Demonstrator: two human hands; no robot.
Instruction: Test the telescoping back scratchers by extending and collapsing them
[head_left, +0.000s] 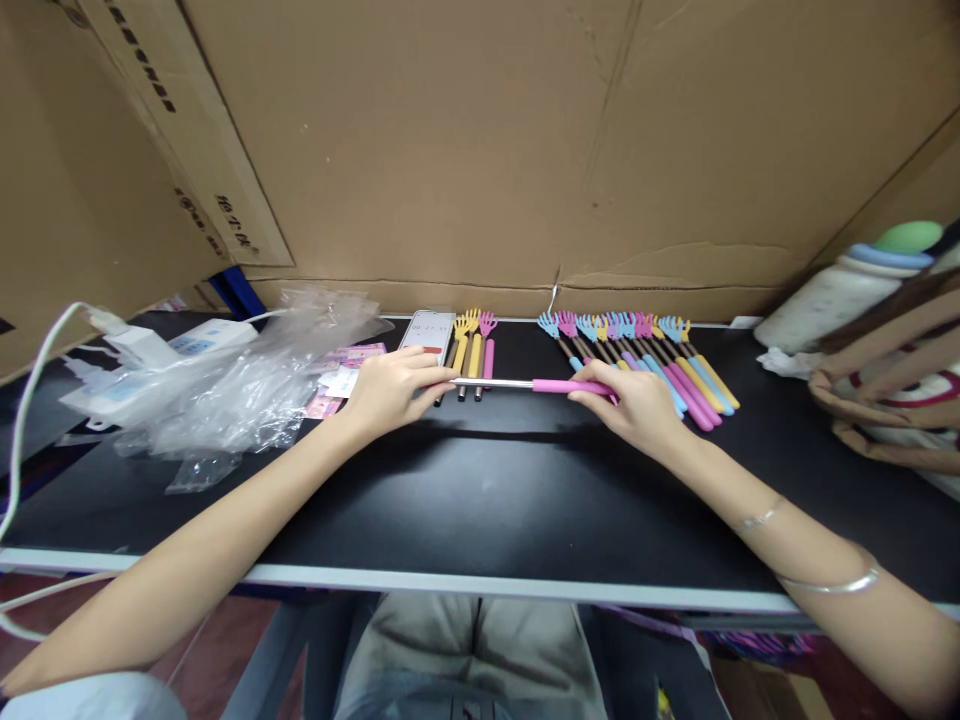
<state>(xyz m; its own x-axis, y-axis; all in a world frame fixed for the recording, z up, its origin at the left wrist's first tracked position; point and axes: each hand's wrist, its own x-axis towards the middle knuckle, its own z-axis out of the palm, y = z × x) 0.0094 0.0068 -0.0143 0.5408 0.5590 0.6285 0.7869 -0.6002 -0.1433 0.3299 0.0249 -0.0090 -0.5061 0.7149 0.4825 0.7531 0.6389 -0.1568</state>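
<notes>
A back scratcher with a pink handle and a thin silver rod [495, 383] is held level above the black table. My left hand [394, 390] pinches the rod's left end, and its tip is hidden behind the fingers. The pink handle lies in the closed fingers of my right hand [630, 400]. Just beyond my left hand, several back scratchers [475, 355] with yellow and pink hand-shaped heads lie side by side. To the right, partly behind my right hand, a slanted row of back scratchers [697, 375] shows blue, pink, yellow and purple parts.
Clear plastic bags [240, 390] lie on the left beside a white power strip [202, 345] with cables. A phone [426, 332] showing a timer rests near pink printed cards [322, 405]. A bottle [832, 295] and brown bag [885, 380] stand right. Cardboard [465, 140] walls the back.
</notes>
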